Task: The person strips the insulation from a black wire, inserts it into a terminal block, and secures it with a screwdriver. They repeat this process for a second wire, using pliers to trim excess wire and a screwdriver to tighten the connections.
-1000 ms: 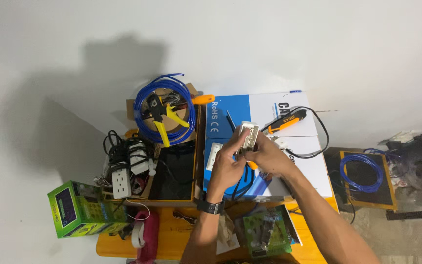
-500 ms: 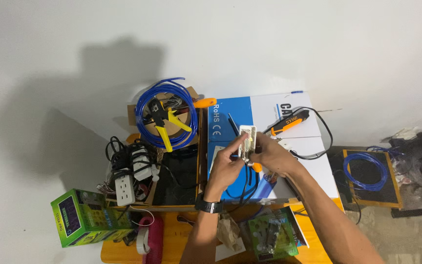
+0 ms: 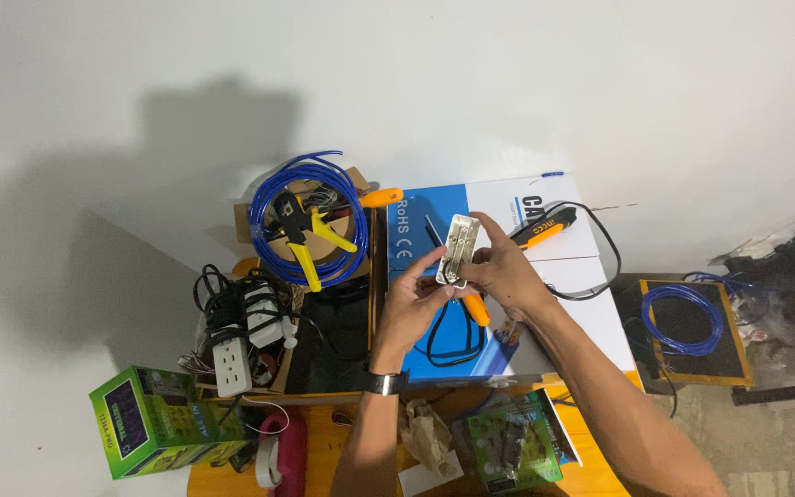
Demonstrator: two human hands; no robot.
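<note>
1. We hold a small white part (image 3: 457,248) up in both hands, over the blue and white box (image 3: 558,304).
2. Our left hand (image 3: 416,304) pinches the bottom end of the part with its fingertips.
3. Our right hand (image 3: 503,271) grips the part from the right side, with the thumb on top of it.
4. We also see an orange handle (image 3: 478,310) poke out just under our right hand. We cannot tell if the hand holds it.
5. A black wire (image 3: 453,336) lies in a loop on the box, below our hands.
6. An orange and black tool (image 3: 542,230) lies on the box, just past our right hand.
7. A blue wire coil (image 3: 310,221) sits to the left of the box, with yellow pliers (image 3: 310,239) on top of it.
8. A white power strip (image 3: 230,364) lies near that, in a mess of black cords.
9. A green box (image 3: 149,423) sits at the bottom left.
10. Another blue coil (image 3: 683,317) lies far to the right, well apart from our hands.
</note>
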